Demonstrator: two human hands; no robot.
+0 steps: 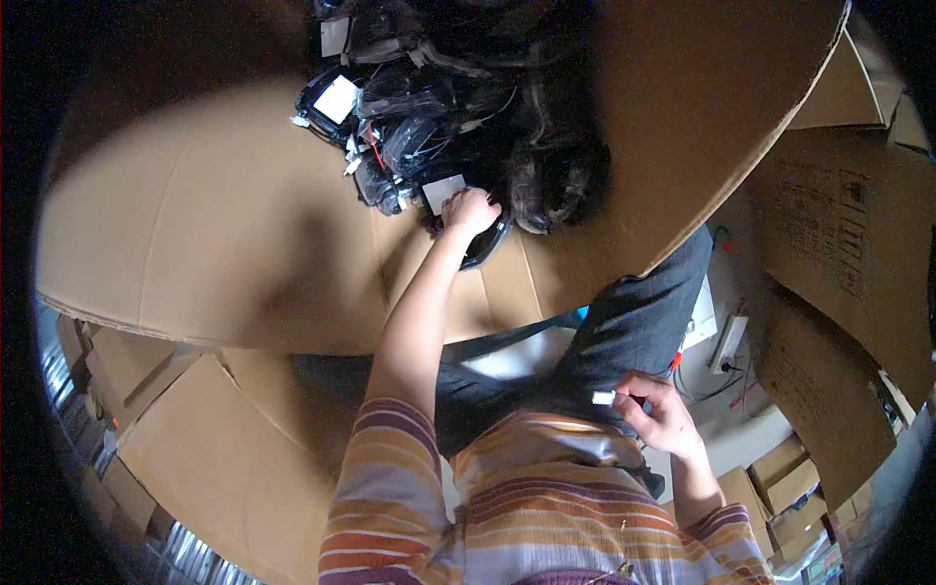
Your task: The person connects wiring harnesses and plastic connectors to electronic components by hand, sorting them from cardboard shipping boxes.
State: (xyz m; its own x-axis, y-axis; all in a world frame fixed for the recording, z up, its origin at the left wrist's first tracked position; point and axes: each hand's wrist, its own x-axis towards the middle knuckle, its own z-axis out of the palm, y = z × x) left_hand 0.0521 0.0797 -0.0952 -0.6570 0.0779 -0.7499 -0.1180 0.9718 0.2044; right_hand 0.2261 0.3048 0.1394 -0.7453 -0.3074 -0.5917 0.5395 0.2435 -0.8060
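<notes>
My left hand (471,209) reaches out over the cardboard, its fingers curled onto a coiled black cable bundle (485,250) at the near edge of a pile. A white label (444,192) lies just beside those fingers. Close to my body on the right, my right hand (661,413) pinches a small white piece (604,398), which looks like a plastic connector. Whether a wire runs from it cannot be made out.
More black cable bundles (419,102) in clear wrap, some with white labels and plugs, are heaped on a large cardboard sheet (224,234). Printed cardboard (819,214) stands at the right. A white power strip (729,343) with cords lies on the floor below. Smaller boxes (785,473) sit lower right.
</notes>
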